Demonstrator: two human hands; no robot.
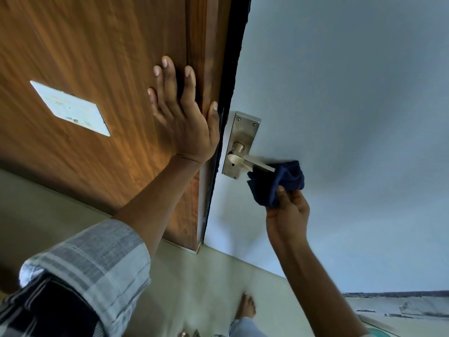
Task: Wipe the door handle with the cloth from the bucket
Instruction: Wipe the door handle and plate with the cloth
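Pale door (340,93), right hand (288,215) grip pinching cloth (279,183) at handle (252,162) tip, left hand (181,113) flat

left hand (181,117) flat on wood panel (97,57), w/ a plate (70,108) to its left. door (340,117) to the right, handle (250,162) near its edge. right hand (288,212) below handle, cloth (277,182) touching lever tip. bare foot (246,306) on floor (206,288) below
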